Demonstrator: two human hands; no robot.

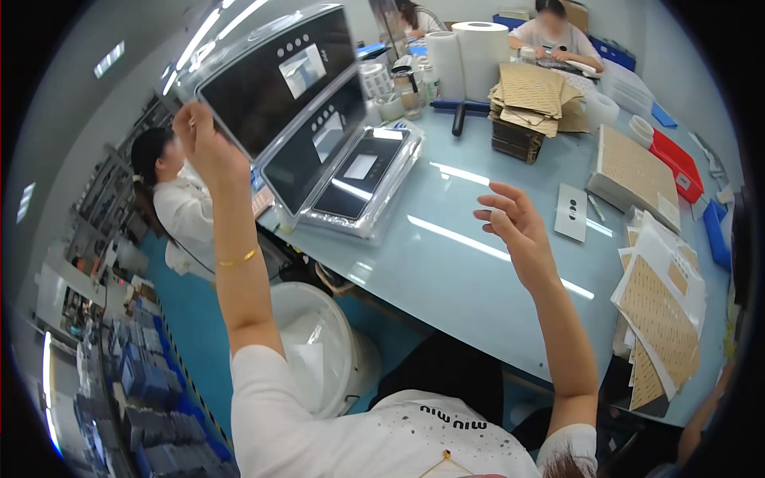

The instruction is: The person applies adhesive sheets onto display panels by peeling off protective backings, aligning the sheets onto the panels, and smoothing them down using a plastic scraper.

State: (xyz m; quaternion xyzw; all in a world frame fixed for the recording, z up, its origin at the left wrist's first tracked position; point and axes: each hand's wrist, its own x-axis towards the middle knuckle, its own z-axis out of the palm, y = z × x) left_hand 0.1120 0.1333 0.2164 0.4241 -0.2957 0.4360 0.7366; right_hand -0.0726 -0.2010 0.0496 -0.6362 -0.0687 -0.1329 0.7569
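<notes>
My left hand point(213, 151) is raised at the upper left, its fingers closed at the edge of a clear plastic tray point(209, 86) that is tilted up and carries a dark glossy panel point(247, 103). Below it, a second dark panel point(291, 171) stands at a slant, and another dark panel point(358, 175) lies in a clear tray point(362, 229) at the table's left edge. My right hand point(518, 235) hovers over the table with fingers apart and slightly bent, holding nothing. Right of it, a small grey plate point(570, 212) with dark round marks lies on the table.
The glossy table point(446, 279) bears a stack of brown cards point(530, 92), white rolls point(482, 60), a black-handled roller point(458, 118), a red bin point(677, 163) and perforated sheets point(661, 311). A white bucket point(347, 350) stands below the edge. Several people sit nearby.
</notes>
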